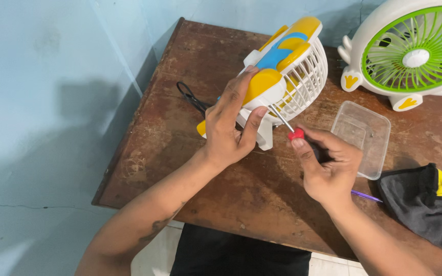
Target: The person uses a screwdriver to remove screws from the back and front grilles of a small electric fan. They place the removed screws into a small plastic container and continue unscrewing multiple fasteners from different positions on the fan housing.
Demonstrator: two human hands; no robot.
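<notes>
While a pale blue wall (42, 102) fills the left of the view, a worn wooden table (262, 199) with a scratched, stained brown top spreads across the rest. Near its left edge a thin black cord (190, 97) lies looped on the wood, partly hidden behind the left hand (228, 130). That hand is wrapped around the back of a small desk fan (287, 69), fingers spread over its glossy yellow, blue and white plastic housing, thumb pressed beside the white stand. The fan rests tilted on the table, its rounded white slatted grille facing right.

Just right of it, the right hand (328, 166) is closed around a screwdriver (292, 130) with a red collar and a slim metal shaft, whose tip meets the fan's body below the yellow part; the handle is mostly buried in the palm.

Beyond that hand a clear plastic container (379, 128), rectangular with rounded corners, sits open on the table; whether it holds anything small I cannot tell. A purple pen-like stick (367, 196) pokes out beneath the wrist. Farther right lies crumpled black cloth (425, 209) with a yellow patch, and at the top right stands a second fan (410, 51), white with a green grille and yellow feet.
</notes>
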